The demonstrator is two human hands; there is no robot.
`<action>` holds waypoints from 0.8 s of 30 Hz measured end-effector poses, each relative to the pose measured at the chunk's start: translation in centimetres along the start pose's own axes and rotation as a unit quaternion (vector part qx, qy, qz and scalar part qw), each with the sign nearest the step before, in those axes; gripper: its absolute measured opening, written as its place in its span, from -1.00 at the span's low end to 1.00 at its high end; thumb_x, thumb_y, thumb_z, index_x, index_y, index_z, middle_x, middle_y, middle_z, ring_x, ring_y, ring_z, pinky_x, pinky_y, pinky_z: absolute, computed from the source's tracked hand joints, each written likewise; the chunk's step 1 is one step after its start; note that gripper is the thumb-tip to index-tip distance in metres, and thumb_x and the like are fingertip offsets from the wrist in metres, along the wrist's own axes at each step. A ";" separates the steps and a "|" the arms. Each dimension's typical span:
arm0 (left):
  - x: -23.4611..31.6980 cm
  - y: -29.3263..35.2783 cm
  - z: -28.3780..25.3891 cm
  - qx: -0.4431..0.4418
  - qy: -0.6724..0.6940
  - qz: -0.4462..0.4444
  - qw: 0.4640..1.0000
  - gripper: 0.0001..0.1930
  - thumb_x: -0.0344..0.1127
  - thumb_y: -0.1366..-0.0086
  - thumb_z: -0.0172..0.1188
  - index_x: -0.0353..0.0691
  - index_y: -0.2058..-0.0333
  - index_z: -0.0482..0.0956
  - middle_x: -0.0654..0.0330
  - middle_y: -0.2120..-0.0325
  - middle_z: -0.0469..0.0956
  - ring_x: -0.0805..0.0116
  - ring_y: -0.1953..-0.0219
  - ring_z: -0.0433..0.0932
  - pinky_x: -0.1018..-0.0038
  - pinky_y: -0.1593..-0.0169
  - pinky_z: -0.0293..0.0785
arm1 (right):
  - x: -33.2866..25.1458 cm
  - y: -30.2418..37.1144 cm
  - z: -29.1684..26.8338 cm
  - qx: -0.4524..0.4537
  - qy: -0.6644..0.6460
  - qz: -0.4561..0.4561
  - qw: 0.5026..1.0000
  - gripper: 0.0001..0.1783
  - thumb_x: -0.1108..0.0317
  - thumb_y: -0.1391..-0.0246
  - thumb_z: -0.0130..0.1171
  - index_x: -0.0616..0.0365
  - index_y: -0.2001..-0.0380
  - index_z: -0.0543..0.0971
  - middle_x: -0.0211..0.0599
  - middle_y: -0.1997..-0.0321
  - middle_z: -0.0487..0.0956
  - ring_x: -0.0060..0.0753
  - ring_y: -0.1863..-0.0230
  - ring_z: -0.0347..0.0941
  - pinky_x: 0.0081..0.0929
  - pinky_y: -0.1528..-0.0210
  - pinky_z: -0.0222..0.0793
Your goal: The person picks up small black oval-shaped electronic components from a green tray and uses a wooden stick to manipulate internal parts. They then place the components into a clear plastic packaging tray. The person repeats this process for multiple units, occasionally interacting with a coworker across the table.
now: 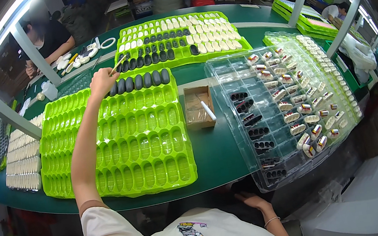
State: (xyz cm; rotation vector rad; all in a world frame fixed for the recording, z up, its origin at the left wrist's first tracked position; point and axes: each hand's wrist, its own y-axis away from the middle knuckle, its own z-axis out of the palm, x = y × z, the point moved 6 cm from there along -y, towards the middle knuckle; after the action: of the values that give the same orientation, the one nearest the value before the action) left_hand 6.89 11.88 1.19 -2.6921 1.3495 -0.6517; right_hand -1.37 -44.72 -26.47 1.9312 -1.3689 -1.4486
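Observation:
My left hand [103, 82] reaches over the far edge of a bright green tray [186, 133] with rows of oval hollows. Its fingers are closed around a thin yellowish stick [116, 67], whose exact kind is unclear. Beside that hand, black oval pieces [147, 80] fill part of the tray's far row, while the nearer hollows hold nothing. The stick's far end points toward a second green tray [246, 45] bearing black and cream oval shells. My right hand [251, 200] rests low, below the table's front edge, fingers stretched out and holding nothing I can see.
A small cardboard box [191, 102] with a white pen [208, 110] stands mid-table. Clear plastic trays [256, 87] with black and white parts lie at right. Cream pieces [23, 164] stack at left. Metal posts [35, 53] rise from the table; another person [50, 38] sits across.

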 end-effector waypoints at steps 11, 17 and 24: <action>13.1 10.9 -10.3 0.012 0.493 0.263 0.829 -0.75 -0.25 -0.26 -0.05 -0.29 0.43 0.50 0.38 0.79 0.21 0.67 0.74 0.10 0.67 0.67 -0.04 | 13.4 10.5 4.7 0.145 -0.278 0.129 0.941 -0.24 -0.13 -0.05 -0.16 0.36 -0.07 0.20 0.06 -0.17 0.18 -0.12 -0.24 0.03 -0.45 -0.22 -0.10; 17.8 23.8 -21.2 0.004 0.719 0.492 0.491 -0.80 -0.24 -0.23 -0.08 -0.09 0.54 0.41 0.44 0.78 0.28 0.65 0.84 0.05 0.67 0.72 -0.10 | 16.6 13.6 8.9 0.267 -0.405 0.102 0.868 -0.28 -0.08 -0.07 -0.13 0.38 -0.06 0.21 -0.01 -0.16 0.21 -0.21 -0.22 0.05 -0.46 -0.22 -0.11; 12.9 32.8 -24.3 0.262 0.568 0.579 0.523 -0.84 -0.47 -0.03 -0.01 -0.14 0.69 0.35 0.40 0.83 0.29 0.68 0.85 0.13 0.71 0.74 -0.10 | 16.9 13.5 7.9 0.234 -0.383 0.102 0.888 -0.33 -0.06 -0.08 -0.13 0.36 -0.02 0.27 -0.07 -0.11 0.28 -0.24 -0.18 0.12 -0.47 -0.19 -0.07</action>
State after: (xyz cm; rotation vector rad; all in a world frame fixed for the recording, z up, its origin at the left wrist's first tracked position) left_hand -20.65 -15.09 19.89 -0.2204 2.0357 -2.0587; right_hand -14.74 -63.43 -28.48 1.3873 -2.3713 -2.0121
